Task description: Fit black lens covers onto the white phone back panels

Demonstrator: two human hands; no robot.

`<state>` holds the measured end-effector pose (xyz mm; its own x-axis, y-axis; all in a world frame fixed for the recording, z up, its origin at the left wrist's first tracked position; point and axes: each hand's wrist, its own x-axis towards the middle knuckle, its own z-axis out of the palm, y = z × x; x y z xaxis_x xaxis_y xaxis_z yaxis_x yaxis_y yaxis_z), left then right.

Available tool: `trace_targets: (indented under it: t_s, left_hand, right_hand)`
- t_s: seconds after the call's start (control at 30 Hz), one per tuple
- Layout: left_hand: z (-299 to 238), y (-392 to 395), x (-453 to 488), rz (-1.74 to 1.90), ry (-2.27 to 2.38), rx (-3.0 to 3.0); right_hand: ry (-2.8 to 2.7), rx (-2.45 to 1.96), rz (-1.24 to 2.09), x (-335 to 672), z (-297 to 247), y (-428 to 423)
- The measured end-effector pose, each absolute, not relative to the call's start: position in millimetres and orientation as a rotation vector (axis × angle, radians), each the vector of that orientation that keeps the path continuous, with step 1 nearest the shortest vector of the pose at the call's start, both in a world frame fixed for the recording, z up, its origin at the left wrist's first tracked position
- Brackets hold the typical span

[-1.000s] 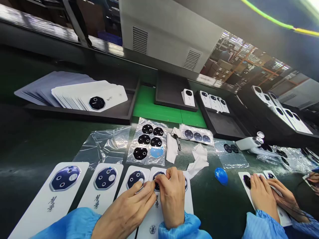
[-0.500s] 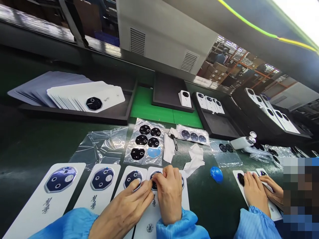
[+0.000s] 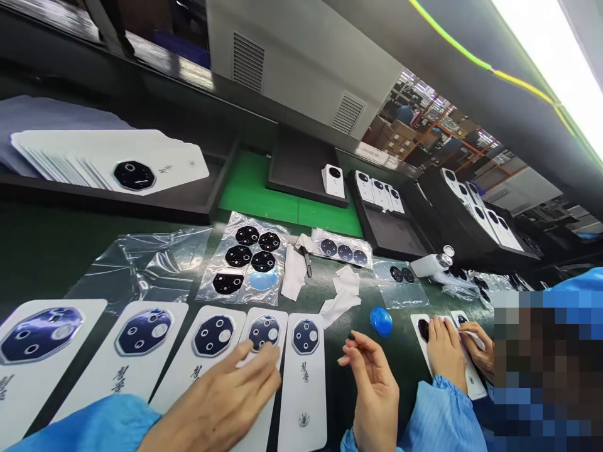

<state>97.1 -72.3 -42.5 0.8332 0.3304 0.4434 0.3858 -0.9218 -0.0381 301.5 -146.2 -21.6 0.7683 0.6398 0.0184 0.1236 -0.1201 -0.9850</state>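
Observation:
A row of several white panels, each with a dark blue octagonal patch and printed characters, lies along the front of the table. My left hand point(image 3: 221, 392) hovers over the fourth white panel point(image 3: 257, 319), its slightly blurred fingers closed together by the octagonal patch point(image 3: 262, 331). Whatever may be between those fingertips is hidden. To the right of the rightmost white panel point(image 3: 302, 383), my right hand point(image 3: 374, 386) is raised, with a small dark piece point(image 3: 351, 336) pinched between thumb and finger. What that piece is cannot be made out.
Behind the panels lie a plastic sheet of black octagonal patches point(image 3: 238, 256), torn white paper point(image 3: 340, 296), tweezers point(image 3: 308, 263) and a blue ball-like object point(image 3: 380, 321). A black tray point(image 3: 188, 204) holds stacked panels. At right, a co-worker's hands point(image 3: 445, 355) work on other panels.
My right hand has left the fourth panel and moved right, carrying the small dark piece. My left hand stays near that panel. The view has shifted rightward.

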Motion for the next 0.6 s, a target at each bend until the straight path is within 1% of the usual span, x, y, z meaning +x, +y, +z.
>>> trace_targets:
  t_s: [0.1, 0.33, 0.43, 0.6]
  left_hand:
    - [-35, -79, 118, -0.713, -0.451, -2.888]
    - [-41, -79, 136, -0.733, -0.454, -2.868]
    - [-42, -79, 137, -0.704, -0.448, -2.872]
    - [-44, -80, 138, -0.647, -0.419, -2.852]
  right_hand:
    - [-0.641, -1.627, 0.437, 299, -26, -143]
    - [-0.861, -1.609, 0.384, 304, -34, -143]
    - [-0.846, -1.593, 0.422, 307, -36, -144]
    - [-0.76, -1.543, 0.593, 305, -40, -143]
